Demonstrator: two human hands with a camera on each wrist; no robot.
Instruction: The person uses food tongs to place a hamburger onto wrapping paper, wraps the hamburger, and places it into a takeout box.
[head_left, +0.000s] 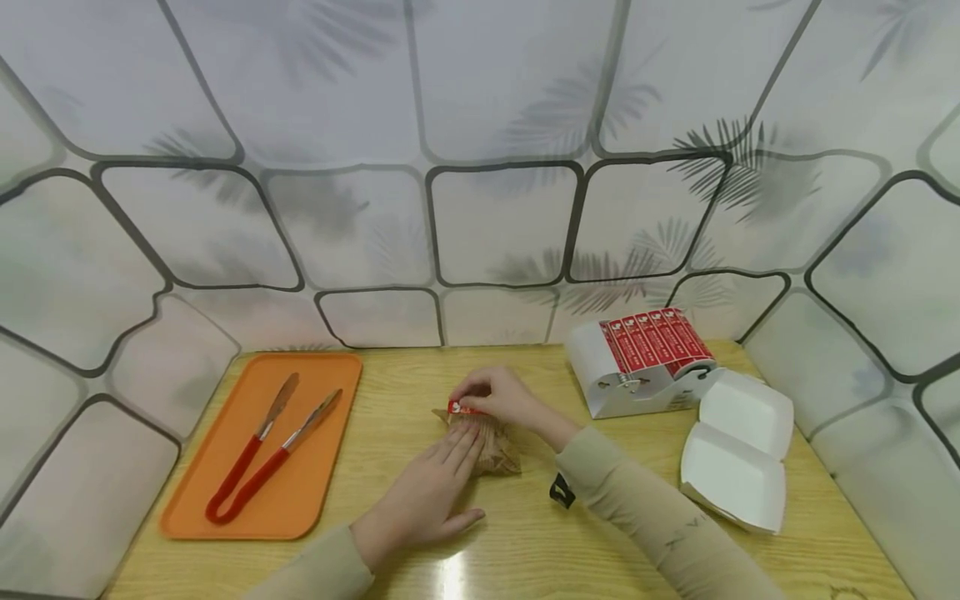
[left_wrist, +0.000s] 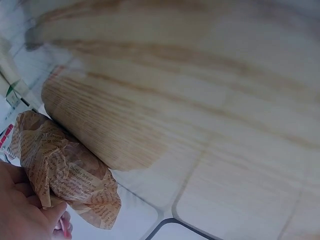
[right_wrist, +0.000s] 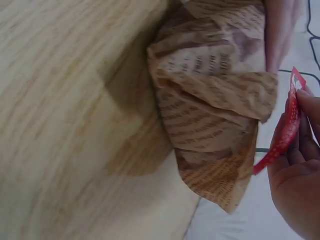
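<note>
A bundle wrapped in brown printed paper (head_left: 495,452) lies on the table in front of me. My left hand (head_left: 429,493) rests on its near left side with the fingers straight, the thumb held out apart. Over the bundle's far end, my right hand (head_left: 504,398) pinches a red sticker (head_left: 459,407) between thumb and fingertips. In the right wrist view the sticker (right_wrist: 285,135) is a long, curved red strip beside the paper. Folds and printed text cover the wrapping (right_wrist: 210,115); what it contains is hidden.
An orange tray (head_left: 187,500) with red-handled tongs (head_left: 247,487) is at the left. At the back right stands a white dispenser (head_left: 592,367) with a sheet of red stickers (head_left: 656,337). An open white clamshell box (head_left: 738,475) and a small black item (head_left: 561,492) lie at the right.
</note>
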